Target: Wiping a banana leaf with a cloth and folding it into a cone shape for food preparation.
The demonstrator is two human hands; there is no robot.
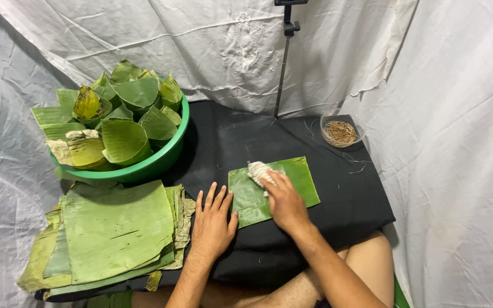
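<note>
The left hand [213, 219] is lying flat and open, pinning the banana leaf piece [274, 188] on the black cloth [338, 188], while the right hand [283, 202] is gripping a pale cloth wad [258, 170], pressing it onto the leaf.

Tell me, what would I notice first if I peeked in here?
Probably the green basin at the back left, heaped with folded banana-leaf cups. In front of it lies a thick stack of flat banana leaves. In the middle, on the black cloth, the right hand presses a whitish rag on a single leaf piece, and the left hand rests flat beside it.
</note>
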